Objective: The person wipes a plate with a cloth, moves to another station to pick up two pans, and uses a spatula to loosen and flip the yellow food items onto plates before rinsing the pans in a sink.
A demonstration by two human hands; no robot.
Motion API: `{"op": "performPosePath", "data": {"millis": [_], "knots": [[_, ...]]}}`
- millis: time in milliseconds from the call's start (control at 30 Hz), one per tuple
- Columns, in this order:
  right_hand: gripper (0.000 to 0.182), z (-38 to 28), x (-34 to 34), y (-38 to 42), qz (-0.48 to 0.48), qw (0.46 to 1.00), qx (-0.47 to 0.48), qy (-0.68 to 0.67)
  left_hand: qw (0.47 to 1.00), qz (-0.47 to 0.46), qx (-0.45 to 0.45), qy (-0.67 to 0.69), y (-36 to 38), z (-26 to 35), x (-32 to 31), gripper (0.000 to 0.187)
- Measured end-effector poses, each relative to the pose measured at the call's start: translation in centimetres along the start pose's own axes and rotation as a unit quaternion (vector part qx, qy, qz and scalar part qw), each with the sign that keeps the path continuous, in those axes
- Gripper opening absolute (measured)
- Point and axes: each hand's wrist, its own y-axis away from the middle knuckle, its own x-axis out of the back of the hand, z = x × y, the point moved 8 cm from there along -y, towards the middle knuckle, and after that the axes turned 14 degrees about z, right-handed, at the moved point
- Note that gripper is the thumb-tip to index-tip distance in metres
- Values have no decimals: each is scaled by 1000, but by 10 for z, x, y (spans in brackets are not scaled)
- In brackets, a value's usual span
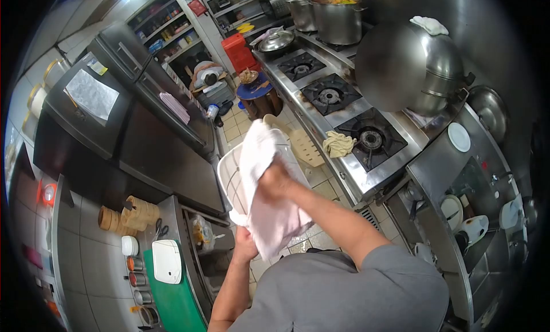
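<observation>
In front of me is a white rectangular tray (pixel 231 180) with rounded corners and faint dark lines across its face. My left hand (pixel 246 244) is closed around its near corner. Pressed over the tray is a pale pink-white towel (pixel 279 226), gripped in my right hand (pixel 274 182). The towel hides much of the tray, and its loose end hangs down toward my body. Fingers of my right hand are partly buried in the folds.
To the right runs a gas stove (pixel 330 95) with a crumpled yellow cloth (pixel 339 143) at its edge. Dark refrigerators (pixel 166 151) stand left. A green cutting board (pixel 167 300) carries another white tray (pixel 167 261). A blue stool (pixel 255 87) stands ahead; a sink holds dishes at right.
</observation>
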Motion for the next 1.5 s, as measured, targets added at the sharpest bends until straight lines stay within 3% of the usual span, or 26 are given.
{"op": "performPosePath", "data": {"millis": [33,100,133,200,300,400,433,467,500,533,700,733,767,833,900,967,1033,1067,1133,1200,1267,1300,1333,1367,1400,1500], "knots": [[31,9,8,5,5,1000,2,5,1000,-6,-3,2,-3,1,2,53],[53,21,28,18,20,959,61,274,997,59,-1,59,-11,-5,18,51],[53,17,32,25,19,957,62,283,989,80,34,118,-13,-21,24,51],[78,20,6,61,-191,939,-10,285,982,118,6,148,-18,-15,32,45],[88,-5,17,104,-123,965,-52,226,974,143,23,176,-20,-4,48,38],[74,47,10,122,-43,986,-100,124,975,145,21,165,-14,-5,46,44],[60,20,29,100,-92,949,5,302,980,126,10,155,-11,-15,46,40],[39,80,45,92,59,970,-232,42,977,107,18,185,-5,-3,33,37],[26,82,78,72,156,966,-192,74,972,94,27,214,2,15,23,34],[24,63,93,56,149,958,-229,-88,973,75,39,214,5,20,9,34],[37,30,39,123,222,856,-349,-310,950,155,3,272,-12,5,-18,26],[40,24,24,131,231,821,-369,-370,972,130,-186,-64,-15,2,-5,24],[43,6,23,125,238,781,-386,-428,973,123,-187,-62,-21,5,-7,24],[49,-2,75,128,136,779,-469,-392,968,125,48,212,-32,-15,-3,24],[43,16,133,115,-10,906,-369,-208,940,195,104,260,-37,-4,8,24],[31,-4,189,79,-44,993,-106,9,979,40,60,191,-42,13,12,25],[28,13,231,74,49,878,-466,-94,993,-18,109,37,-37,-25,13,35],[27,-8,228,50,84,887,-438,-119,986,-121,97,-65,-33,-25,-3,36],[31,-2,229,26,171,888,-370,-212,983,-167,66,29,-20,-28,-39,38],[47,7,212,32,267,844,-353,-304,992,-86,7,96,-12,17,-67,27],[58,15,159,70,324,818,-394,-266,973,-17,85,215,-3,22,-86,27],[39,14,120,76,285,778,-395,-396,965,16,84,249,-1,24,-86,30],[58,19,98,95,173,862,-384,-281,965,32,78,250,-7,18,-79,30],[55,-21,81,101,110,840,-437,-303,965,67,86,238,-17,2,-65,26],[60,-33,72,106,-28,962,-272,-8,965,101,94,225,-24,-7,-50,23],[56,-75,68,112,4,985,-66,162,974,147,129,117,-23,-7,-17,20]]}}
